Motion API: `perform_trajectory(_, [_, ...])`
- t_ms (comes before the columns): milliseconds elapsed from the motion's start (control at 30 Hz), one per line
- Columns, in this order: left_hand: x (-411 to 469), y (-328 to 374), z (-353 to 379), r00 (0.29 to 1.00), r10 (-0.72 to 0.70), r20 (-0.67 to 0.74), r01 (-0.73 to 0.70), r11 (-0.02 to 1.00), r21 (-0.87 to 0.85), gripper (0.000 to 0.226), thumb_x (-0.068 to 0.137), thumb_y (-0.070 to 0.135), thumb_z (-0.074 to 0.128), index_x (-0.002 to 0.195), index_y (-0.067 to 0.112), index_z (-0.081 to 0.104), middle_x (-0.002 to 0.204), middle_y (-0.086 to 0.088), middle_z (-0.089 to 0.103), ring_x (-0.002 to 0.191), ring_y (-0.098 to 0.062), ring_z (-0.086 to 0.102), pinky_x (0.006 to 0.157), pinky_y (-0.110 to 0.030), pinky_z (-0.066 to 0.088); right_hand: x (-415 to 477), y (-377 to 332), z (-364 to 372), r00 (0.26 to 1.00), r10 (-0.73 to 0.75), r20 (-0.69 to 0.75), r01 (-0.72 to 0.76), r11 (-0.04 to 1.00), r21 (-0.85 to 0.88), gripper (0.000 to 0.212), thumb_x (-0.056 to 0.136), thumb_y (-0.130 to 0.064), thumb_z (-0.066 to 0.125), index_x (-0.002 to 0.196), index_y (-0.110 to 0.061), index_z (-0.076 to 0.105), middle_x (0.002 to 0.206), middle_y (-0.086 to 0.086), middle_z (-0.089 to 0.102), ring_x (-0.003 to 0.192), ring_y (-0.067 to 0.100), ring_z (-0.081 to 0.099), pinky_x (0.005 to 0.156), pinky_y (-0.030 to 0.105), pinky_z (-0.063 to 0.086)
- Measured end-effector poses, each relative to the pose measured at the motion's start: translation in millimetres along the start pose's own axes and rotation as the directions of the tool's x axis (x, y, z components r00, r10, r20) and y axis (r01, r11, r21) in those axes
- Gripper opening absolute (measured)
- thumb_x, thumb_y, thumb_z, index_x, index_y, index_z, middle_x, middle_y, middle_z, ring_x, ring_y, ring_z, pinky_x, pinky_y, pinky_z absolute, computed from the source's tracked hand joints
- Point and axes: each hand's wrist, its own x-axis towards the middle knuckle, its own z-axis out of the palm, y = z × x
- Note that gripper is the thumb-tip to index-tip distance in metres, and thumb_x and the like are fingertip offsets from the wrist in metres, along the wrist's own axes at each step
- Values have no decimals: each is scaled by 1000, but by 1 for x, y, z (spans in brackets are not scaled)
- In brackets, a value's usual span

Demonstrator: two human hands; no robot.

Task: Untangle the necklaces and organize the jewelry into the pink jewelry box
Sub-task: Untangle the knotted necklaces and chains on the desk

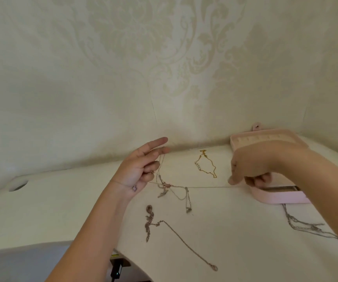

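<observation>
My left hand [139, 167] is raised palm-up over the white table [62, 210]. Its first two fingers are straight and the lower ones curl on a tangle of thin necklaces [165, 186] that hangs from them. From the tangle one fine chain [206, 187] runs taut to my right hand [251, 165], which pinches its end between thumb and fingertip. The open pink jewelry box [280, 195] lies behind and under my right hand, its lid [265, 137] towards the wall. A small pink pendant [135, 188] shows at my left wrist.
A gold necklace [205, 165] lies near the wall. A rose-gold chain with a pendant [149, 220] trails towards the front edge. Silver chains [306, 226] lie right of the box. There is a cable hole [18, 184] at far left and a dark device [117, 269] below the table edge.
</observation>
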Motion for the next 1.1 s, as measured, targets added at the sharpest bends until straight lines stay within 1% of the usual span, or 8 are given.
perform_trajectory(200, [-3, 28, 6, 997, -34, 75, 21, 985, 169, 40, 96, -5, 37, 119, 18, 60, 96, 3, 72, 47, -3, 29, 32, -9, 17, -8, -21, 14, 995, -89, 40, 94, 986, -139, 26, 86, -25, 68, 110, -17, 63, 61, -5, 59, 49, 12, 56, 55, 19, 42])
perform_trajectory(400, [-12, 49, 20, 988, -28, 151, -10, 969, 245, 39, 98, -2, 37, 123, 19, 58, 103, 2, 69, 49, -4, 30, 34, -10, 19, -9, -37, 20, 977, -203, -67, 170, 927, -334, 41, 86, -41, 65, 119, -17, 65, 116, -2, 66, 97, 16, 61, 77, 26, 46])
perform_trajectory(467, [-15, 55, 25, 984, -23, 177, -24, 965, 260, 38, 98, 0, 37, 122, 20, 58, 103, 3, 70, 49, -4, 30, 34, -10, 19, -7, -39, 17, 908, -352, -229, 351, 935, -50, 30, 82, -38, 71, 107, -21, 72, 103, -9, 70, 85, 7, 63, 74, 22, 48])
perform_trajectory(567, [-21, 63, 33, 977, 3, 212, -63, 959, 276, 37, 98, 2, 37, 123, 21, 58, 105, 5, 70, 50, -4, 30, 34, -10, 18, -10, -45, 13, 806, -521, -280, 575, 576, 582, 31, 76, -39, 74, 100, -20, 75, 91, -10, 73, 83, 3, 68, 76, 18, 54])
perform_trajectory(633, [-26, 68, 37, 972, 25, 233, -88, 960, 264, 38, 99, 2, 37, 124, 21, 58, 106, 4, 69, 51, -5, 31, 34, -11, 19, -8, -46, 15, 767, -572, -291, 574, 409, 709, 34, 76, -35, 72, 101, -12, 74, 97, -2, 75, 94, 8, 69, 89, 23, 53])
perform_trajectory(767, [-32, 77, 43, 966, 49, 255, -119, 956, 269, 40, 99, 1, 36, 126, 22, 56, 111, 2, 68, 54, -6, 33, 34, -10, 23, -6, -50, 20, 736, -610, -293, 545, 276, 792, 15, 80, -23, 69, 89, -10, 72, 91, 3, 75, 95, 14, 70, 98, 30, 49])
perform_trajectory(933, [-33, 81, 46, 983, 93, 159, -144, 927, 346, 41, 98, 0, 38, 125, 26, 56, 112, 2, 65, 55, -6, 37, 35, -12, 24, -11, -50, 18, 748, -545, -379, 547, 182, 817, 12, 95, -15, 55, 88, -7, 60, 71, 4, 65, 65, 17, 67, 71, 28, 58])
perform_trajectory(1100, [-30, 79, 55, 986, 158, 49, -155, 769, 620, 54, 93, 7, 55, 131, 45, 46, 96, 2, 56, 52, -5, 40, 41, -16, 29, -15, -59, 21, 782, -381, -493, 589, 190, 786, 18, 100, -15, 46, 86, -7, 53, 66, 2, 51, 41, 9, 39, 39, 20, 34])
